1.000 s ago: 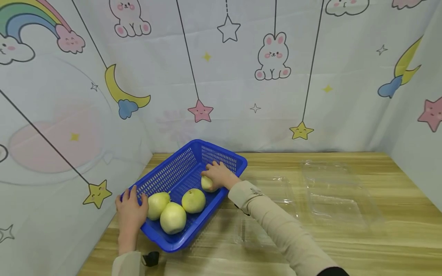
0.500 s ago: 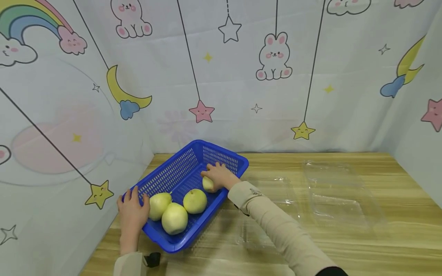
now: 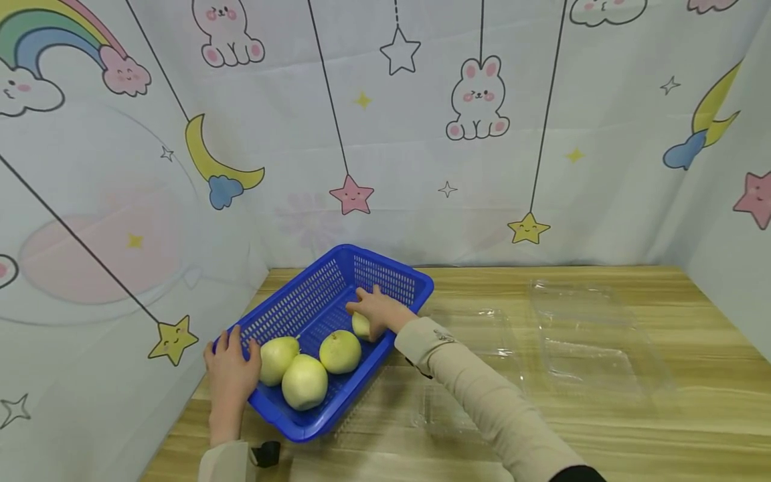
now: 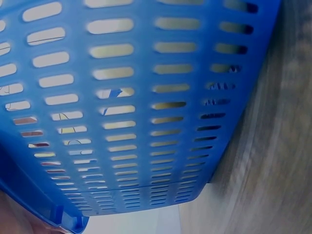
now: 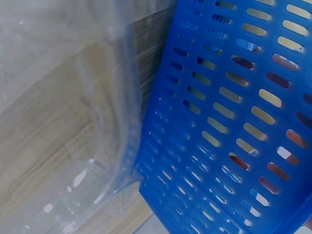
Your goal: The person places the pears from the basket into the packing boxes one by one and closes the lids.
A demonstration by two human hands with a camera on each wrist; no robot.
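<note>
A blue slotted basket (image 3: 301,432) sits at an angle on the left of the table. Three yellow-green pears lie in its near part: one pear (image 3: 279,359) by the left wall, another pear (image 3: 304,382) in front, and a third pear (image 3: 340,351) beside them. My left hand (image 3: 231,371) grips the basket's left rim, thumb toward the inside. Inside the far right part, my right hand (image 3: 382,313) holds one more pear (image 3: 361,325), largely covered by the fingers. Both wrist views show mostly the basket's slotted walls (image 4: 144,107), so the grips are hardly visible there.
Clear plastic containers stand on the wooden table (image 3: 711,375): an open container (image 3: 587,355) at the right and another container (image 3: 476,335) partly behind the right forearm. Clear plastic (image 5: 97,126) stands close to the basket in the right wrist view. A patterned curtain (image 3: 409,227) encloses the back and sides.
My right hand has shifted slightly left and its fingers have moved on the pear. The left hand stays on the rim, and the basket and other pears keep their places.
</note>
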